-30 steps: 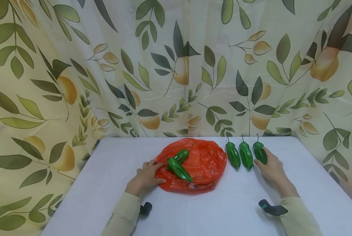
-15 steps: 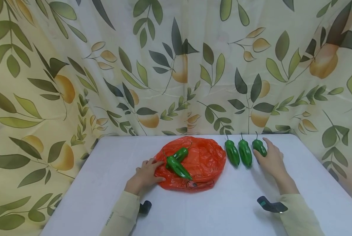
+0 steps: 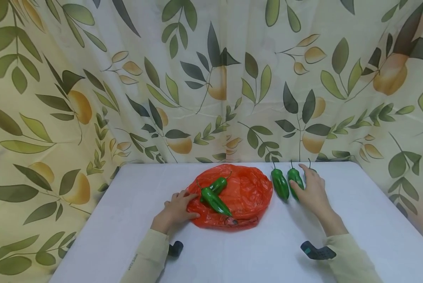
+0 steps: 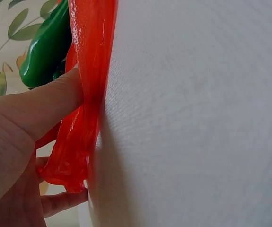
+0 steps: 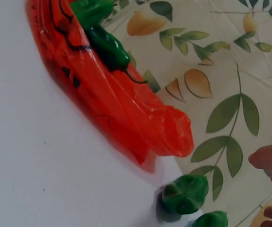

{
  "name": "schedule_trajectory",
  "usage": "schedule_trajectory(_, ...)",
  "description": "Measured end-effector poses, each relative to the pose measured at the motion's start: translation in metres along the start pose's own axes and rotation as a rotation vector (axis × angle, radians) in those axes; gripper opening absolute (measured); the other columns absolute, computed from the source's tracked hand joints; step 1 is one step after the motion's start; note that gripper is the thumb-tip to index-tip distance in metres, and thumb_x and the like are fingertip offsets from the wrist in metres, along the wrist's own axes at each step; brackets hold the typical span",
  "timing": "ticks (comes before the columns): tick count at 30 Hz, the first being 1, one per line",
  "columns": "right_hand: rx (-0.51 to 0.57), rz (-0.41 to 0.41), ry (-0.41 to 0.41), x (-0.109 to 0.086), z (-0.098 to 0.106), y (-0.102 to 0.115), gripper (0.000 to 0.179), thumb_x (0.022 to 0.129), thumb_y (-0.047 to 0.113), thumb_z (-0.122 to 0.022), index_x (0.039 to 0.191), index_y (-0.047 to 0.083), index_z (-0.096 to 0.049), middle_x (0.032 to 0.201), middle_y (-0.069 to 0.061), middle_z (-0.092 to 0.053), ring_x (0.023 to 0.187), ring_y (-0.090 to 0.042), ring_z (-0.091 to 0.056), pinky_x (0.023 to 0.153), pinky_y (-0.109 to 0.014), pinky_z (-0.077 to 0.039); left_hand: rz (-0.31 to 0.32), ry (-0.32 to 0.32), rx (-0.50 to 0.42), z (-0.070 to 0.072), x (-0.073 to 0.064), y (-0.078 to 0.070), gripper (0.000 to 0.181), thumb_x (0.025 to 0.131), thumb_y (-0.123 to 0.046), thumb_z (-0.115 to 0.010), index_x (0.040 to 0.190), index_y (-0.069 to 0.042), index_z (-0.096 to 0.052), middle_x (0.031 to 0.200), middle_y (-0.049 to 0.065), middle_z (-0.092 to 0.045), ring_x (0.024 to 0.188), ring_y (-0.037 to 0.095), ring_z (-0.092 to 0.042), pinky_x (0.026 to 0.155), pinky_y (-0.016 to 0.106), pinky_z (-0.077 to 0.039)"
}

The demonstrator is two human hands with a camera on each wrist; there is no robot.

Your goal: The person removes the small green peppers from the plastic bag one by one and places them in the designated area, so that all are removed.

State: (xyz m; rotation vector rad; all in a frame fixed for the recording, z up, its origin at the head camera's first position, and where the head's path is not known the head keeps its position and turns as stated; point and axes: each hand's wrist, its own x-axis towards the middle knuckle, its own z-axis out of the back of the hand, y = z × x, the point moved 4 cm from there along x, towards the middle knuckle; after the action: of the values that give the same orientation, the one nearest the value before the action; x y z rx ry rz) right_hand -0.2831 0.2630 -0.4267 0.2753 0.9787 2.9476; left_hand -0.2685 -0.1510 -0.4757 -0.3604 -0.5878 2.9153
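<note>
My right hand (image 3: 314, 192), thumb and fingers spread, is over the row of 3 green peppers (image 3: 280, 184) by the desk's (image 3: 239, 257) far edge, partly hiding 2. My left hand (image 3: 177, 208) touches the red bag (image 3: 248, 192) on the side facing the desk's left edge, thumb apart; whether those fingers pinch it, I cannot tell. 2 crossed green peppers (image 3: 215, 201) lie on it.
</note>
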Motion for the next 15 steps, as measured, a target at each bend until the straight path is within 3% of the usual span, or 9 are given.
schedule_trajectory(5, 0.008, 0.047, -0.01, -0.003, -0.003, 0.012, 0.07, 0.1, 0.024, -0.059, 0.158, 0.004, -0.025, 0.155, -0.036, -0.029, 0.139, -0.059, -0.026, 0.107, -0.081, -0.026, -0.002, 0.0, -0.005, 0.0, -0.001, -0.001, 0.074, 0.082, -0.041, -0.082, 0.149, -0.028, -0.051, 0.155, 0.011, -0.042, 0.141, 0.038, -0.036, 0.108, 0.074, -0.036)
schedule_trajectory(15, -0.004, 0.129, 0.026, -0.019, -0.028, 0.044, 0.065, 0.098, 0.023, -0.063, 0.154, 0.006, -0.035, 0.154, -0.032, -0.035, 0.139, -0.053, -0.032, 0.107, -0.077, -0.034, 0.002, 0.004, -0.019, 0.001, -0.002, -0.001, 0.075, 0.082, -0.041, -0.082, 0.149, -0.029, -0.051, 0.156, 0.011, -0.042, 0.141, 0.038, -0.035, 0.108, 0.075, -0.036)
